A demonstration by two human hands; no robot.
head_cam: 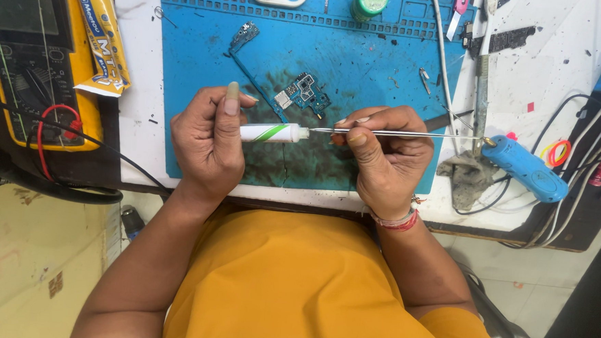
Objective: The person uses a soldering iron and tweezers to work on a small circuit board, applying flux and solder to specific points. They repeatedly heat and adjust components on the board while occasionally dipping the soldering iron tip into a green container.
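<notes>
1. Seen from above: two bare hands meeting over a blue mat [361, 62] on a stained white tabletop [560, 59].
2. Left hand [209, 140] closed around a small white tube [271, 132] with green stripes, thumb up on top, nozzle pointing right; grip wrapped tight round the tube's rear half.
3. Right hand [387, 156] pinched shut on thin metal tweezers [398, 134], held level, tip touching or just at the tube's nozzle; exact contact too small to tell.
4. Tube probably light and soft-walled, likely to squirt if squeezed hard; best held round the middle, as here, with gentle pressure.
5. Tweezers probably stiff, light, slick and sharp at the point; best taken near the front third for control, as here.
6. Just beyond the hands, on the mat: a small blue circuit board [304, 92], likely fragile, safest held by its edges.
7. To the right: a blue soldering iron [525, 168] lying near a grey rag [466, 178], cables beside it.
8. To the left: a yellow multimeter [25, 52] with red and black leads, a yellow packet [102, 35] leaning against it.
9. At the mat's far edge: a green round pot [371, 0].
</notes>
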